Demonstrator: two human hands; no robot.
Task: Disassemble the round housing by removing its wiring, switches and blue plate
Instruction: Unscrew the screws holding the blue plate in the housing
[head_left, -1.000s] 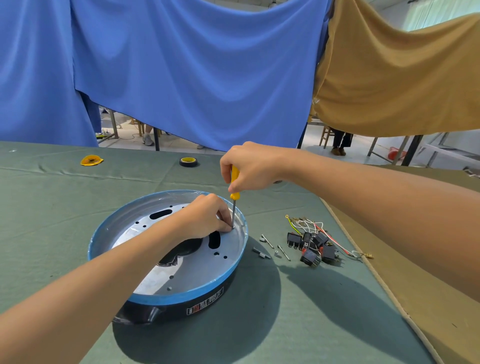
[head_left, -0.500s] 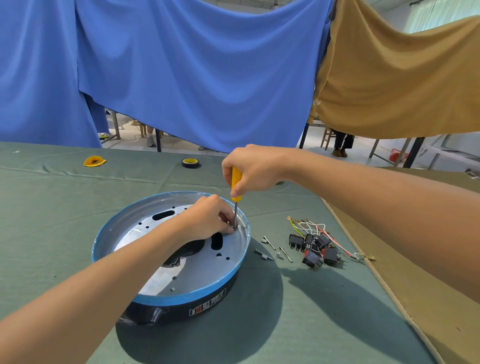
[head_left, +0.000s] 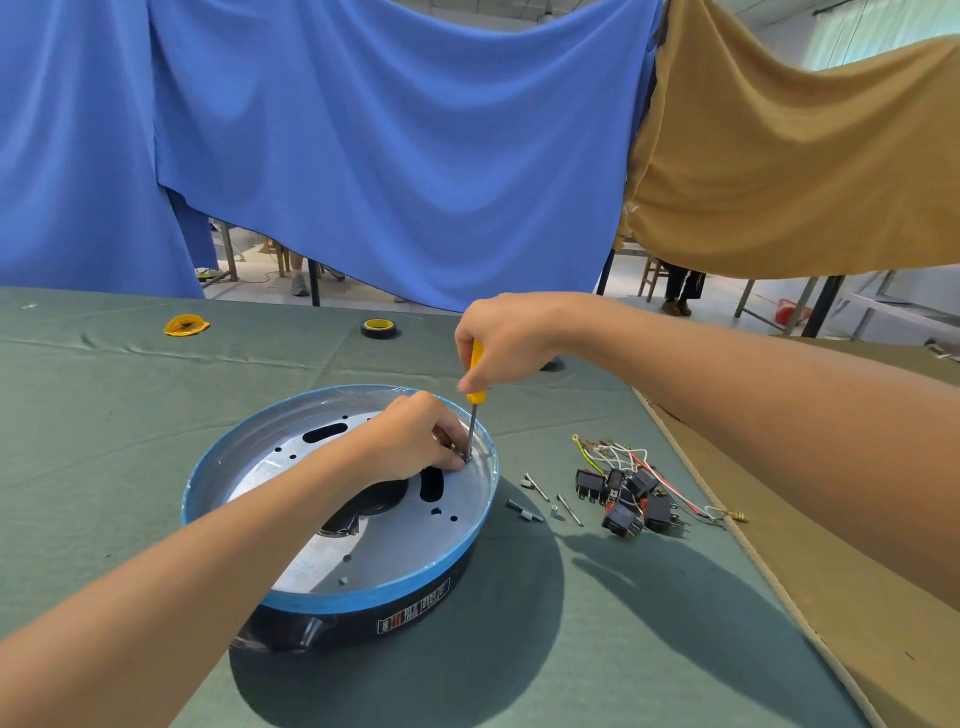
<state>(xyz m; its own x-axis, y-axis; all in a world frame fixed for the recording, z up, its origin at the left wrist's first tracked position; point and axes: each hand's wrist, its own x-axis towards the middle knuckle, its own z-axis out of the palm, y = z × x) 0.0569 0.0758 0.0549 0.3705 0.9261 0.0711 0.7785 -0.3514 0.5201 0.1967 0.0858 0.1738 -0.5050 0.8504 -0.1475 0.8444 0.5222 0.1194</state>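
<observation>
The round black housing (head_left: 363, 621) lies on the green table cover, topped by a metal plate with a blue rim (head_left: 395, 584). My right hand (head_left: 506, 340) grips a yellow-handled screwdriver (head_left: 474, 371) upright, its tip on the plate's right side. My left hand (head_left: 415, 441) rests inside the plate and pinches a small metal fastener (head_left: 464, 456) at the screwdriver tip. To the right of the housing lies a heap of black switches (head_left: 631, 496) with their white, red and yellow-green wiring (head_left: 618, 452).
Loose screws and spacers (head_left: 545, 499) lie between housing and switches. A roll of black and yellow tape (head_left: 381, 328) and a yellow scrap (head_left: 186, 325) sit at the far side. A brown cardboard sheet (head_left: 810, 561) covers the table's right part. Blue and tan cloths hang behind.
Both hands stay at the same spot on the plate with the screwdriver upright; my right hand's fingers have shifted slightly on the handle. The camera has moved a little.
</observation>
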